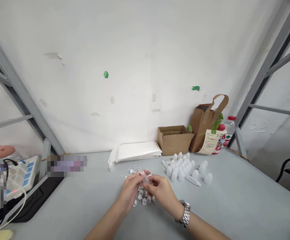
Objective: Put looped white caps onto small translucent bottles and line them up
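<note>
Nearest, two bare forearms reach in from the bottom edge, the right one wearing a metal-link wristwatch [184, 215]. Both hands meet just above the pale grey tabletop [234, 200] — the left hand [131, 188] and the right hand [161, 190] are brought together, fingertips pinched on one small clear plastic vial [145, 178]. It is short and roughly cylindrical, translucent with a faint pinkish tint; its long axis seems to lie slanted, upper left to lower right, though the fingers cover too much of it to tell which end points where.

Directly beneath the hands lies a loose heap of small white caps [142, 198], smooth moulded plastic, some upright and some tipped. Just beyond the fingertips, thin white plastic rings [132, 170] are scattered flat.

Further right stands a cluster of small white bottles [181, 166] — rounded, matte, mostly upright and packed close, with a few lying on their sides at the edge.

Behind the rings a stack of flat white sheets [137, 151] rests near the wall. Beside it sits an open brown cardboard box [173, 140], then a brown paper bag [204, 128] with a flat handle and a printed slip on its front, and a clear water bottle [229, 128] with a red cap against the white wall.
</note>
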Tool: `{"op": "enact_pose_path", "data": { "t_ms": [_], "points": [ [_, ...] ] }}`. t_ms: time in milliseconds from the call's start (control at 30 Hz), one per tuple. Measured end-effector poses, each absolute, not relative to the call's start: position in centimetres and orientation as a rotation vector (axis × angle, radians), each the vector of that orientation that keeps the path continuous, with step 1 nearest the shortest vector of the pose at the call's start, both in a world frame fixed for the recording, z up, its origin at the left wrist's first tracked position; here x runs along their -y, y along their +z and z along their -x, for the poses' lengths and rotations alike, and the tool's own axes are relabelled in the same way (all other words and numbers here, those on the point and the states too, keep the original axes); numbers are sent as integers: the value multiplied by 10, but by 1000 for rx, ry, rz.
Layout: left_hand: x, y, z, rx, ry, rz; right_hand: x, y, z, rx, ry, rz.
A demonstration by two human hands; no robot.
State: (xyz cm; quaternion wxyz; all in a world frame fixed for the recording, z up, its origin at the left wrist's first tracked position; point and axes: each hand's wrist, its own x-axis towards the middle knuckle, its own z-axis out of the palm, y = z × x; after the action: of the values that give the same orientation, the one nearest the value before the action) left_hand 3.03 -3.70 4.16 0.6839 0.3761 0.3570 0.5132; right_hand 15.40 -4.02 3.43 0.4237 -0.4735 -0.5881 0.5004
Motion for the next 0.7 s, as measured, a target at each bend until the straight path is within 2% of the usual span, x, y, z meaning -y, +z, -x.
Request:
{"op": "enact_pose_path", "data": {
  "t_ms": [200, 700],
  "points": [
    [34, 36, -27, -694, 1101, -764, 37, 37, -155, 1263, 1560, 1009],
    [33, 37, -23, -633, 983, -634, 42, 38, -156, 1084, 1859, 698]
  ]
}}
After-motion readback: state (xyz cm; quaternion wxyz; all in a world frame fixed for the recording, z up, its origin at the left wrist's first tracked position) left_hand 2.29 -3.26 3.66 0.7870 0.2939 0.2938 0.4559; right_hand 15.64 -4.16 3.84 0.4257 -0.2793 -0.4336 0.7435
